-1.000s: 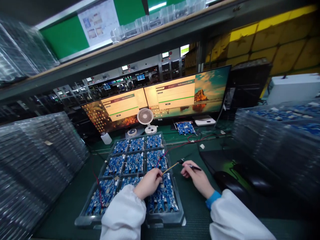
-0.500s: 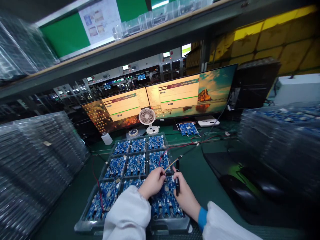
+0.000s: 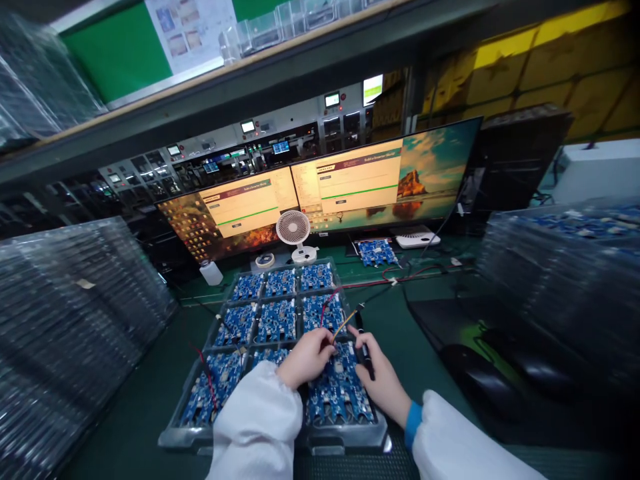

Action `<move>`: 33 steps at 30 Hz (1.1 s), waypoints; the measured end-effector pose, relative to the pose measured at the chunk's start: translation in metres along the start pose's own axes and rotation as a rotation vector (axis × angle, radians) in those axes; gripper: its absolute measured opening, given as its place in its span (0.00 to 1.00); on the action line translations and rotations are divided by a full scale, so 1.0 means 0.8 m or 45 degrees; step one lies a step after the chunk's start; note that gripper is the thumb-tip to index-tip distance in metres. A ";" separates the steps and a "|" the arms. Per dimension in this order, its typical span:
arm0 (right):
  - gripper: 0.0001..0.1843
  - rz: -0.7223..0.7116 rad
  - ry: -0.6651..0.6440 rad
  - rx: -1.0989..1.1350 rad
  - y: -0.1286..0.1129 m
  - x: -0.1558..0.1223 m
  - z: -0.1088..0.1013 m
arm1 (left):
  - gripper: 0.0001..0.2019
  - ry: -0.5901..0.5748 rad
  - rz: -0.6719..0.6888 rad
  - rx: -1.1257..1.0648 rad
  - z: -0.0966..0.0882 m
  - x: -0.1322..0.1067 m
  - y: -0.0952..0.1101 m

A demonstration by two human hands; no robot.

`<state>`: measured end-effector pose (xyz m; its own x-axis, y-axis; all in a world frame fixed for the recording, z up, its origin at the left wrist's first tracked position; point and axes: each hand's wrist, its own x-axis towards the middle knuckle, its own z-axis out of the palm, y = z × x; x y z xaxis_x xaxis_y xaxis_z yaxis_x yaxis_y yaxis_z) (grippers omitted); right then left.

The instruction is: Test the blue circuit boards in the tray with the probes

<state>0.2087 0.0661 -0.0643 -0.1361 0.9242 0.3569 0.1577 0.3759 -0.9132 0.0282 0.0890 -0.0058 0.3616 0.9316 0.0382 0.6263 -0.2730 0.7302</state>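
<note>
Left hand pinches yellow cable over tray's front-right board; right hand holds black pen-like tool

Person's left hand (image 3: 309, 357) closed, thumb and fingertips pinching the yellow cable (image 3: 344, 323) near its lower end. Short grip presumably for control; the dark-tipped far end sticks up free toward the right. Cable's lower tip hidden by fingers, can't tell if it's plugged in.

Right hand (image 3: 383, 377) curled round a black pen-like tool (image 3: 366, 353), forefinger stretched out near the cable. Tool lies along the hand, likely tucked so the fingertips stay usable.

Both hands are above the front-right blue circuit board (image 3: 340, 395), which sits in its compartment of the clear plastic tray (image 3: 357, 440). Dividers keep boards apart, probably so each can be handled in place.

Red wire (image 3: 360, 285) crosses the surface (image 3: 387, 320) from the right and dips into the tray by the left hand; end not visible. Other red leads (image 3: 212, 387) reach the front-left board.

Monitors (image 3: 360, 183) stand behind the tray, screens facing the person, apparently for easy reading. Small fan (image 3: 293, 229) faces the same way.
</note>
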 end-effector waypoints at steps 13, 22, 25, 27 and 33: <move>0.05 0.074 0.356 0.129 0.001 0.015 -0.043 | 0.06 -0.058 -0.115 -0.175 0.006 -0.037 0.024; 0.02 0.156 0.267 0.167 0.008 0.016 -0.041 | 0.08 -0.053 -0.058 -0.126 0.017 -0.036 0.011; 0.01 0.174 0.268 0.177 0.010 0.017 -0.042 | 0.08 -0.051 -0.028 -0.045 0.016 -0.036 0.013; 0.01 0.183 0.263 0.184 0.010 0.018 -0.041 | 0.07 -0.060 -0.008 0.028 0.015 -0.036 0.016; 0.01 0.205 0.182 0.191 0.008 0.019 -0.038 | 0.07 -0.119 0.032 0.143 0.011 -0.036 0.023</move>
<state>0.2373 0.0842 -0.0585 0.0203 0.9754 0.2194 0.0175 0.2190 -0.9756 0.0352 0.0555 0.0007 0.4373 0.8992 -0.0123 0.6880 -0.3258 0.6485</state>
